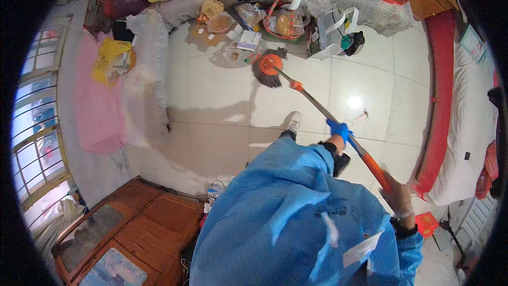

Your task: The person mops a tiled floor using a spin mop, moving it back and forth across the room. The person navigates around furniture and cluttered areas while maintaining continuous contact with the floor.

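A mop (321, 109) with an orange round head plate and dark strands lies slantwise across the view, its head on the pale tiled floor (289, 95). My left hand (339, 128), in a blue glove, grips the metal pole around its middle. Near the pole's end, my right hand (398, 200) is closed around the orange grip; it is slightly blurred. The mop strands lie beside a clear plastic bag (238, 56) and a white box (249, 40). A small reddish scrap (363, 115) lies on the tiles to the right of the pole.
Along the far side stand a red-rimmed basket (283, 33), a white bag (327, 28) and several plastic-wrapped bundles. A red-edged, white-covered bed or seat (468, 127) runs along the right. At left are a pink cover (99, 103) and a yellow bag (109, 61); brown wooden furniture (158, 214) stands lower left.
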Demonstrator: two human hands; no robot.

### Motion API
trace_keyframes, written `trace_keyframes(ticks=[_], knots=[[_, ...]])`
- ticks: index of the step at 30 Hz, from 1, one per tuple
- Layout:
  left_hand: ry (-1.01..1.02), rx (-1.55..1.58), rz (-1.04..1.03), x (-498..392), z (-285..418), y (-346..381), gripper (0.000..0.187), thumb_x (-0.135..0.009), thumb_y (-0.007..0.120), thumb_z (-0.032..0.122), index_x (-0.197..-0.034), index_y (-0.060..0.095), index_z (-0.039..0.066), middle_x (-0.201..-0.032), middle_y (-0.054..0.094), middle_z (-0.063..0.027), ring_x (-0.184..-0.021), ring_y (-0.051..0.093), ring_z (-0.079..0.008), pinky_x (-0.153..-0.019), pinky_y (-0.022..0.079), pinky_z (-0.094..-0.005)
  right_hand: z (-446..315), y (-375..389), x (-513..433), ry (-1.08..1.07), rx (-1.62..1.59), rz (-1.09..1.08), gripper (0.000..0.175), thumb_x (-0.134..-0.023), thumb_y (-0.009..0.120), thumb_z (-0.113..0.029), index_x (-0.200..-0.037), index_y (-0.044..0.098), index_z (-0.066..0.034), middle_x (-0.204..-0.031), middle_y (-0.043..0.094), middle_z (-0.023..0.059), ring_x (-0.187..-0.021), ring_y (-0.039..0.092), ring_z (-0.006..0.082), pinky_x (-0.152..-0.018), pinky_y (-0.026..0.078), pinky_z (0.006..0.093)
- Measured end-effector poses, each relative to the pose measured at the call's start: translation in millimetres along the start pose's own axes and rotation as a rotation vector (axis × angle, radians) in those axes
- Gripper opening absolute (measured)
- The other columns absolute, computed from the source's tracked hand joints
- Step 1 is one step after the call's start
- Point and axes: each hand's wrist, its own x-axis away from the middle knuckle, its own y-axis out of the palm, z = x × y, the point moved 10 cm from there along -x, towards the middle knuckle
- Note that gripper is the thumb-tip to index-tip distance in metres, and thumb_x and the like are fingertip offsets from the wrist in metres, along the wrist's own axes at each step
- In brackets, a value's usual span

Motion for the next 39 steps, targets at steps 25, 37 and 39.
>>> trace_keyframes(ticks=[25,37,39], knots=[[-0.205,-0.168,0.003,-86,-33,-30,0.060,-0.098,0.024,0.051,-0.130,0.048,0.007,-0.112,0.062,-0.0242,-0.092,0.063,-0.0400,-0.076,0.048,-0.0628,58,69,-5,0.274,-0.274,-0.147,0.063,-0.090,0.059,-0.039,-0.147,0.033,-0.0338,-0.092,0.068,0.0191,-0.085,0.068,0.0354,-0.071,0.051,0.0440],[-0.423,0.251,-0.285,98,-212,212,0.024,-0.092,0.051,0.020,-0.105,0.045,0.001,-0.094,0.058,-0.0199,-0.066,0.065,-0.0346,-0.062,0.059,-0.0500,188,-91,138,0.343,0.193,-0.122,0.062,-0.076,0.072,-0.028,-0.135,0.051,-0.0238,-0.095,0.068,0.0200,-0.087,0.067,0.0375,-0.072,0.052,0.0466],[-0.557,0.437,-0.429,142,-200,247,0.020,-0.090,0.051,0.015,-0.102,0.048,0.000,-0.089,0.058,-0.0209,-0.066,0.065,-0.0386,-0.060,0.059,-0.0521,188,-126,149,0.323,0.164,-0.134,0.063,-0.074,0.070,-0.017,-0.134,0.053,-0.0217,-0.098,0.067,0.0213,-0.091,0.067,0.0369,-0.073,0.053,0.0425]])
